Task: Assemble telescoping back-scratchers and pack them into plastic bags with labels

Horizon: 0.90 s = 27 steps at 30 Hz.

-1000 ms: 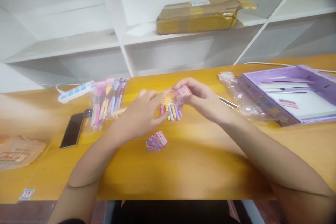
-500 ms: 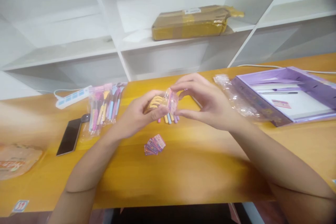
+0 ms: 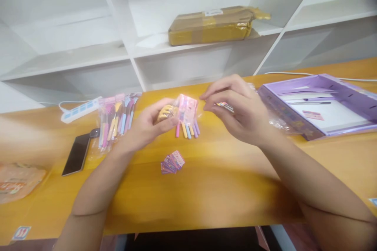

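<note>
My left hand point(image 3: 151, 119) is closed on a small clear plastic packet point(image 3: 188, 110) with a pink printed card. Curved yellow pieces point(image 3: 166, 113) show at the packet's left end, against my fingers; their kind is unclear. Just right of the packet, my right hand point(image 3: 238, 110) is raised, fingertips and thumb drawn together in a pinch. Whatever it pinches is too small to make out. Several pink, yellow, blue and purple sticks point(image 3: 189, 130) lie on the table below the packet, their far ends hidden by it. Closer to me lies a fan of small printed cards point(image 3: 173, 162).
At the left are bagged colourful utensils point(image 3: 113, 119), a power strip point(image 3: 82, 110), a dark phone point(image 3: 77, 153) and an orange package point(image 3: 20, 182). On the right stands a purple box point(image 3: 294, 119) beside crumpled clear plastic point(image 3: 278, 123). A taped carton point(image 3: 210, 27) sits on the shelf.
My right hand has come away from the packet, its fingertips drawing together. The packet in my left hand has turned, so its pink card faces me more, and moved slightly left.
</note>
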Tool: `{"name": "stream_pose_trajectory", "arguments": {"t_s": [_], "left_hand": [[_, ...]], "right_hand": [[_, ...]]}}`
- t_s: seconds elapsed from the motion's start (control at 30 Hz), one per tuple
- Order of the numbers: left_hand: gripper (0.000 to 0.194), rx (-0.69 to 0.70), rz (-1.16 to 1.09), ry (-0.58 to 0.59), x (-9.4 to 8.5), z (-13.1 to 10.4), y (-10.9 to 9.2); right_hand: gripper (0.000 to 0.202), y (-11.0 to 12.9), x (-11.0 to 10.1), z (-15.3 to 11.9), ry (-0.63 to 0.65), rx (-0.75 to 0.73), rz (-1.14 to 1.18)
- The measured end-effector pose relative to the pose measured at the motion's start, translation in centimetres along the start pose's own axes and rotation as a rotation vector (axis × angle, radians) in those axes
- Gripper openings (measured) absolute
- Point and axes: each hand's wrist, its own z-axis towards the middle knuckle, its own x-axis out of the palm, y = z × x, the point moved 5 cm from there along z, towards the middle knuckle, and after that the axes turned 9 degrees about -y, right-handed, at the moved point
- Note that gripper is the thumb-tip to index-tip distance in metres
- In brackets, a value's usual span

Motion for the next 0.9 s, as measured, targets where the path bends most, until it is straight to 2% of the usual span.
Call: {"name": "stream_pose_trajectory", "arguments": {"t_s": [0.1, 0.2, 0.3, 0.4, 0.5, 0.63, 0.77, 0.9], "left_hand": [[0.036, -0.003, -0.044, -0.02, -0.4, 0.0, 0.3], [0.039, 0.014, 0.004, -0.002, 0.1, 0.0, -0.1], [0.039, 0.059, 0.054, 0.003, 0.8, 0.0, -0.8], [0.04, 0.108, 0.075, -0.001, 1.1, 0.1, -1.2], [0.043, 0.111, 0.085, -0.001, 0.9, 0.1, -1.0], [0.045, 0.097, 0.097, -0.01, 0.7, 0.0, -0.7], [0.044, 0.12, 0.107, -0.014, 0.7, 0.0, -0.7], [0.042, 0.153, 0.099, -0.031, 0.6, 0.1, -0.8]], "right_hand": [[0.012, -0.5, -0.5, 0.1, 0.058, 0.008, -0.017], [0.016, -0.8, -0.5, 0.0, 0.147, 0.08, 0.035], [0.023, -0.9, 0.0, 0.0, 0.175, 0.158, 0.095], [0.017, -1.2, 0.9, -0.3, 0.186, 0.256, 0.127], [0.01, -1.6, 1.7, -0.7, 0.13, 0.365, 0.196], [0.019, -1.8, 1.7, -1.1, -0.014, 0.445, 0.264], [0.009, -1.5, 2.0, -1.1, 0.042, 0.471, 0.285], [0.017, -1.7, 2.2, -1.2, 0.06, 0.597, 0.391]]}}
